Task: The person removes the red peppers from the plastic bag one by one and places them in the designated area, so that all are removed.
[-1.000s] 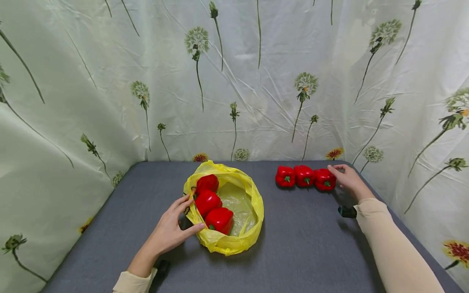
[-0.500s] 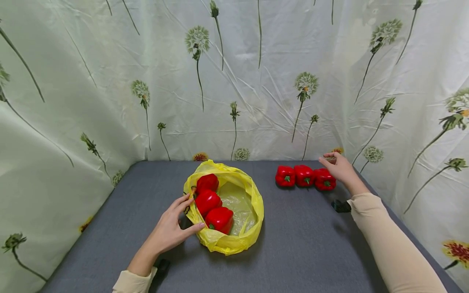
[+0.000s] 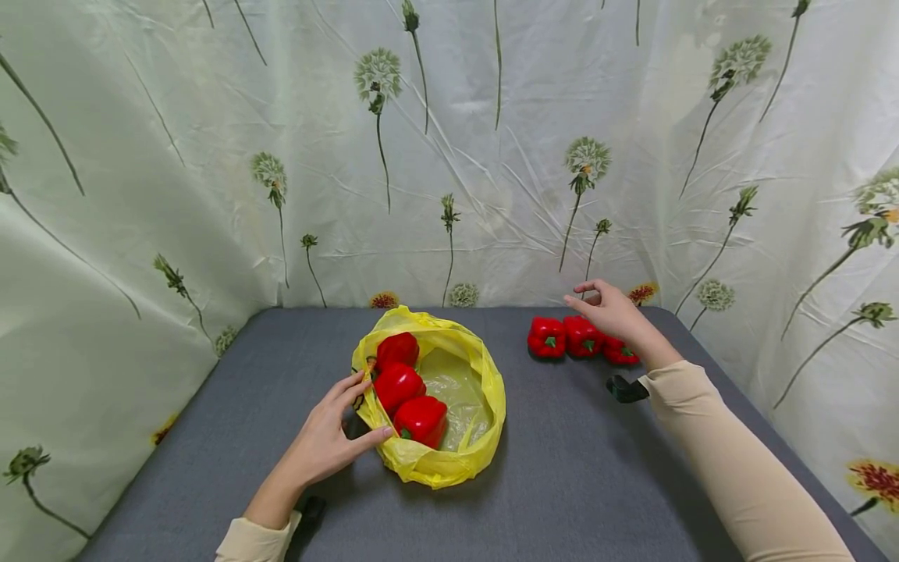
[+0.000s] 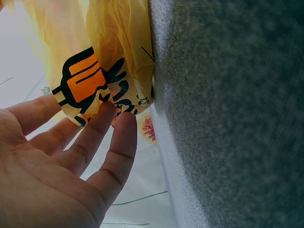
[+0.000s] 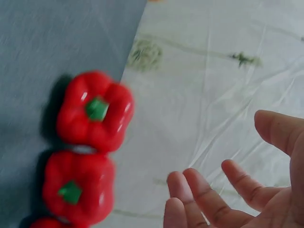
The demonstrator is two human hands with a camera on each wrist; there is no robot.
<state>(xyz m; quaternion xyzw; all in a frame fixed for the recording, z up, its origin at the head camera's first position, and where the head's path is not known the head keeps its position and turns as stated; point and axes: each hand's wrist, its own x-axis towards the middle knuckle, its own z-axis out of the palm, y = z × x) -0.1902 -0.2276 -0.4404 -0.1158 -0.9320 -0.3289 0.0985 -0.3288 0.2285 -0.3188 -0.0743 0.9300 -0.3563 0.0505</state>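
Observation:
A yellow plastic bag (image 3: 492, 406), its mouth rolled wide, stands on the table with three red bell peppers (image 3: 399, 388) along its left inner side. My left hand (image 3: 325, 441) touches the bag's left side with spread fingers; the left wrist view shows the fingertips at the bag's printed wall (image 4: 85, 76). To the back right, three more red bell peppers (image 3: 546, 338) sit in a row with green stems showing. Above that row hovers my right hand (image 3: 612, 312), fingers loosely bent and holding nothing. It partly covers the rightmost pepper (image 3: 621, 353) in the head view.
A grey cloth-covered table (image 3: 555, 453) lies under everything. Behind and at both sides hangs a pale curtain (image 3: 477, 156) printed with dandelions, reaching the table's far edge. A dark wrist strap piece (image 3: 627, 389) sticks out from my right sleeve.
My right hand has lifted from the rightmost pepper of the row and moved left and up over the row. My left hand, the bag and the peppers have stayed in place.

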